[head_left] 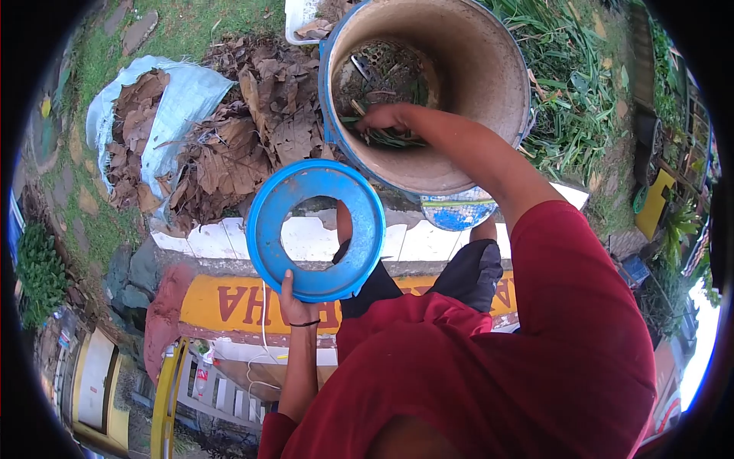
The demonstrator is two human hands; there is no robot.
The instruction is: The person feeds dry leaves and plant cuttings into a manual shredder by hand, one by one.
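Observation:
My left hand (297,302) grips the lower edge of a blue ring-shaped plastic lid (264,229), thumb on its face. The lid has a wide round hole in its middle and some dirt on it. My right hand (384,118) reaches down inside a large blue barrel (489,69) with a dirty beige inner wall. Its fingers are curled, close to green leaves (394,138); what they hold, if anything, is hidden. Dark plant scraps (390,73) and a perforated patch show at the barrel's bottom.
Dry brown leaves (283,99) lie left of the barrel, beside a pale blue sack (180,107) of more leaves. Cut green grass (573,99) is heaped at the right. A white container (300,19) stands behind. A white tiled ledge (210,241) and yellow lettered strip run below.

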